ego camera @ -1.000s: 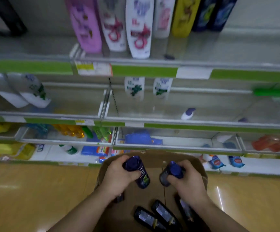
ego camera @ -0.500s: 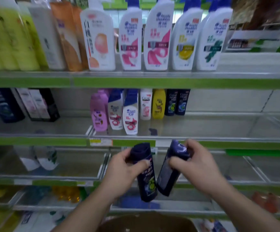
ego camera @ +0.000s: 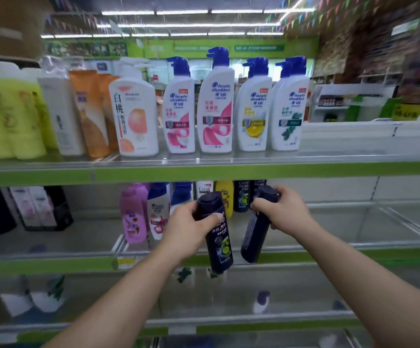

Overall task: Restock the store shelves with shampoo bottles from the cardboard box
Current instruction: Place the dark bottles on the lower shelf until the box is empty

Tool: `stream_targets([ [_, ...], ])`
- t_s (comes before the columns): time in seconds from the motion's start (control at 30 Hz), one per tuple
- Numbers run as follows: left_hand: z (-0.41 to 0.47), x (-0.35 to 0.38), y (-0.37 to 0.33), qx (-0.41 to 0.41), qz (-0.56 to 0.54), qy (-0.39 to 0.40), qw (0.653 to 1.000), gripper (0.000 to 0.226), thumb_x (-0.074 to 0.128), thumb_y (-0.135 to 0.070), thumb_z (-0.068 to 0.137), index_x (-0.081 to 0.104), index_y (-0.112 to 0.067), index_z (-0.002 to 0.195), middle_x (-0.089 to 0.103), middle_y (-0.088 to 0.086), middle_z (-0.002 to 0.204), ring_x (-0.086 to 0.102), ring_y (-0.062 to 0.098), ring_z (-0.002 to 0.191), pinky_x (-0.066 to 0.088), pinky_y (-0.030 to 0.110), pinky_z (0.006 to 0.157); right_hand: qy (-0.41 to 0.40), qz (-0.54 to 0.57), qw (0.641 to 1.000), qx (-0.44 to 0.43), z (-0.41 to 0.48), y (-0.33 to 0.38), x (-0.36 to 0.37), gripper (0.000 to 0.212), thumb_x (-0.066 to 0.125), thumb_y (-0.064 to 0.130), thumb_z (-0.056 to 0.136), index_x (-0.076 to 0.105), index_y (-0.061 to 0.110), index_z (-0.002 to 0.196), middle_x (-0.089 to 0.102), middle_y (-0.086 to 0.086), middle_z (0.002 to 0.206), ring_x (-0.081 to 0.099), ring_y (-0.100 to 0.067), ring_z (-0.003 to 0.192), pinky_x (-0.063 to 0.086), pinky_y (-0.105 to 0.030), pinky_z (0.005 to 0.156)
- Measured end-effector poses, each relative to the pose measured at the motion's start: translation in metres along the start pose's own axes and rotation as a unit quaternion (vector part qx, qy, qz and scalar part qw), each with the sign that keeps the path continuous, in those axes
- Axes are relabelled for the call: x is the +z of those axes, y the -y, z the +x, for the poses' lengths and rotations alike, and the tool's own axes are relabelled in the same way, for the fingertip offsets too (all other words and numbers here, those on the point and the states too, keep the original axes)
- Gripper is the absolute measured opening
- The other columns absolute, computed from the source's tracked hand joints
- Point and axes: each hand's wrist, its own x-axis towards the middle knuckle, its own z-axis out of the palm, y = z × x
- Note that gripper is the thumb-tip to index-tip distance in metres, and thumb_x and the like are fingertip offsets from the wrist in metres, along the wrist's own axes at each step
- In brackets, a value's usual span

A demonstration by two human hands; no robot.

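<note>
Plainly both hands are loaded: the left hand [ego camera: 191, 228] has its fingers [ego camera: 215, 217] curled round the neck end of a dark blue shampoo bottle [ego camera: 220, 247], just under the flip cap, and the right hand [ego camera: 283, 209] clasps a second dark bottle [ego camera: 255, 234] in the same high spot. Both bottles hang base-down and tilted in front of the middle shelf [ego camera: 354, 247], near each other, with no contact that I can make out. The cardboard box is out of view. These look like stiff moulded plastic that will not give under a squeeze, and if they are full they are probably fairly weighty for their slim shape. The glossy skin is likely slick. Held this near the cap, the heavy lower body can swing, so a hold round the waist, across the broad flat faces, would steady each one better for setting down. The bases seem narrow, so a bottle put down crooked could topple into its neighbours. A likely home is beside the matching dark bottles [ego camera: 241, 197] standing at the back of that shelf, where bare space lies open to their right.
</note>
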Motion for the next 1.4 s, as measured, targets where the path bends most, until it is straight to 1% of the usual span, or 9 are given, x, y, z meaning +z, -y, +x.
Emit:
stream_targets([
  [0.2,0.038,0.02,0.016,-0.006,-0.046,0.007,0.999,0.056,0.079,-0.028,0.085,0.051,-0.026,0.133,0.066,-0.012,0.12,0.063,0.001,0.104,0.051,0.021,0.083,-0.091,-0.062,0.993,0.047,0.045,-0.015,-0.005,0.028,0.073,0.046,0.068,0.067,0.019,0.064,0.068,0.002,0.06,0.068,-0.025,0.064,0.058,-0.04,0.064],
  [0.3,0.054,0.037,0.019,-0.002,-0.043,0.009,0.999,0.043,0.078,-0.031,0.085,0.052,-0.033,0.119,0.062,-0.022,0.105,0.058,-0.009,0.092,0.045,0.007,0.061,-0.123,-0.064,0.985,0.107,0.073,-0.028,-0.011,0.036,0.077,0.049,0.072,0.068,0.016,0.064,0.07,-0.005,0.067,0.069,-0.026,0.067,0.06,-0.039,0.066],
  [0.4,0.069,0.06,0.018,-0.009,-0.035,-0.002,0.999,0.038,0.078,-0.031,0.085,0.052,-0.035,0.114,0.063,-0.021,0.1,0.062,0.0,0.094,0.051,0.021,0.074,-0.117,-0.079,0.976,0.164,0.102,-0.039,-0.014,0.048,0.076,0.06,0.07,0.066,0.013,0.067,0.07,-0.004,0.071,0.068,-0.02,0.064,0.055,-0.03,0.062],
  [0.53,0.09,0.093,0.014,-0.023,0.013,-0.039,0.999,0.041,0.078,-0.035,0.084,0.056,-0.03,0.119,0.071,-0.011,0.106,0.067,0.012,0.095,0.057,0.034,0.079,-0.073,-0.157,0.974,0.148,0.135,-0.059,-0.01,0.059,0.064,0.072,0.071,0.064,0.013,0.071,0.057,0.005,0.068,0.046,-0.007,0.054,0.031,-0.021,0.047],
  [0.7,0.11,0.127,0.012,-0.056,0.032,-0.072,0.995,0.038,0.081,-0.023,0.082,0.066,-0.022,0.118,0.075,0.0,0.108,0.071,0.023,0.098,0.059,0.047,0.088,0.042,-0.233,0.97,0.051,0.164,-0.077,-0.004,0.06,0.043,0.079,0.076,0.071,0.03,0.098,0.067,0.008,0.104,0.063,-0.018,0.095,0.036,-0.025,0.074],
  [0.8,0.122,0.135,0.006,-0.067,0.054,-0.062,0.994,0.024,0.08,-0.014,0.083,0.074,-0.019,0.106,0.077,0.006,0.107,0.073,0.025,0.098,0.057,0.05,0.092,0.081,-0.167,0.98,0.066,0.168,-0.08,-0.005,0.053,0.057,0.077,0.07,0.064,0.025,0.082,0.066,0.006,0.097,0.067,-0.017,0.092,0.048,-0.024,0.073],
  [0.97,0.13,0.142,-0.002,-0.107,0.104,-0.071,0.986,0.03,0.08,-0.022,0.083,0.073,-0.011,0.11,0.076,0.007,0.111,0.072,0.024,0.098,0.056,0.045,0.096,0.194,-0.115,0.972,0.073,0.166,-0.088,-0.035,0.039,0.075,0.059,0.072,0.07,0.022,0.085,0.073,0.007,0.066,0.067,-0.007,0.047,0.044,-0.015,0.038],
  [1.2,0.139,0.146,0.002,-0.126,0.149,-0.068,0.978,0.047,0.074,-0.038,0.088,0.067,-0.006,0.122,0.07,0.008,0.125,0.068,0.027,0.108,0.053,0.042,0.1,0.201,-0.07,0.977,0.017,0.152,-0.143,-0.03,0.041,0.087,0.04,0.071,0.061,0.026,0.1,0.074,0.004,0.09,0.07,-0.013,0.064,0.048,-0.021,0.044],
  [1.4,0.132,0.158,0.014,-0.105,0.052,-0.091,0.989,0.031,0.079,-0.027,0.084,0.066,-0.027,0.112,0.067,-0.02,0.104,0.064,0.003,0.091,0.039,0.008,0.066,0.152,-0.001,0.988,-0.017,0.156,-0.164,-0.013,0.03,0.086,0.039,0.073,0.063,0.033,0.092,0.07,0.019,0.081,0.067,0.002,0.068,0.051,-0.025,0.06],
])
